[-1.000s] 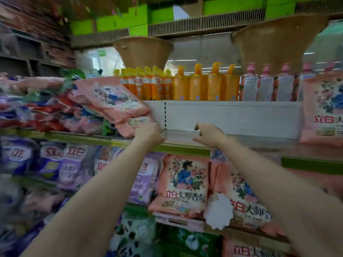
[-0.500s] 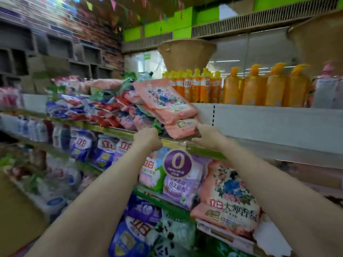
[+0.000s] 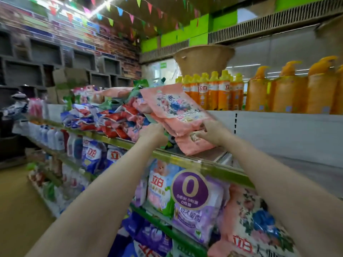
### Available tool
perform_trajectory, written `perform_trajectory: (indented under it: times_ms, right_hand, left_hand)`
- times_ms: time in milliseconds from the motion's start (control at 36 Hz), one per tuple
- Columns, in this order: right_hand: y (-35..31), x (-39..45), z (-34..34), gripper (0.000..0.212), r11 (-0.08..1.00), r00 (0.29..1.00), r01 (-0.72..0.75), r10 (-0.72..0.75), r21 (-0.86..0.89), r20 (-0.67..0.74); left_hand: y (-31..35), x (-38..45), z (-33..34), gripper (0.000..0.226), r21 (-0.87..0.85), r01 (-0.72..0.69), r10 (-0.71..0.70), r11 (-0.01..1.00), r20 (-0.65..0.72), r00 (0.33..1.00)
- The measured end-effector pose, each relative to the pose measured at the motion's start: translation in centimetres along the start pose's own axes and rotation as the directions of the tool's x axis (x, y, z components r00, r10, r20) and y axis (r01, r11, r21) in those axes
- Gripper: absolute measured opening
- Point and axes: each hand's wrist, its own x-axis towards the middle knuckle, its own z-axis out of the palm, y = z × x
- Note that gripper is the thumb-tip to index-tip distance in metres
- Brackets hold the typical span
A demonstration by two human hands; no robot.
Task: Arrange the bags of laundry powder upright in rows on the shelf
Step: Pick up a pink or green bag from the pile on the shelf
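Note:
A pink flowered bag of laundry powder (image 3: 178,110) lies tilted on top of another pink bag (image 3: 193,145) at the right end of a jumbled pile of bags (image 3: 111,121) on the shelf (image 3: 200,164). My right hand (image 3: 209,132) grips the lower right edge of these pink bags, thumb and fingers curled on them. At the pile's left underside, my left hand (image 3: 153,132) has its fingers curled in under the pink bags. The fingertips of both hands are hidden by the bags.
To the right of the pile the shelf board (image 3: 297,175) is bare. Orange pump bottles (image 3: 285,93) and smaller orange bottles (image 3: 213,91) line the shelf above. Upright purple, blue and pink bags (image 3: 189,197) fill the shelves below. A woven basket (image 3: 202,58) hangs overhead.
The view has swung left toward the pile. Both hands moved from the shelf edge onto the pink bags, the right hand now gripping their lower corner.

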Motion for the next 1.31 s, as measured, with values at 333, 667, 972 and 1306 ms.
perform_trajectory:
  times_ms: [333, 667, 972, 1306]
  right_hand:
    - [5.3, 6.1, 2.1, 0.044, 0.998, 1.0, 0.005, -0.006, 0.055, 0.02]
    - [8.0, 9.4, 4.3, 0.061, 0.989, 0.996, -0.074, 0.066, 0.131, 0.065]
    - [9.1, 8.3, 3.9, 0.066, 0.959, 0.98, -0.195, 0.184, 0.205, 0.07]
    - [7.8, 3.3, 2.0, 0.059, 0.613, 0.938, -0.28, 0.338, 0.739, 0.075]
  left_hand:
    - [4.5, 7.8, 4.8, 0.043, -0.124, -0.006, 0.0, 0.992, -0.048, 0.999]
    - [6.1, 13.6, 6.7, 0.076, -0.552, 0.365, -0.344, 0.75, 0.145, 0.928]
    - [7.1, 13.2, 7.4, 0.014, -0.909, 0.306, -0.491, 0.284, 0.136, 0.861]
    - [3.8, 9.4, 4.0, 0.02, -0.999, -0.031, -0.294, -0.02, -0.023, 0.956]
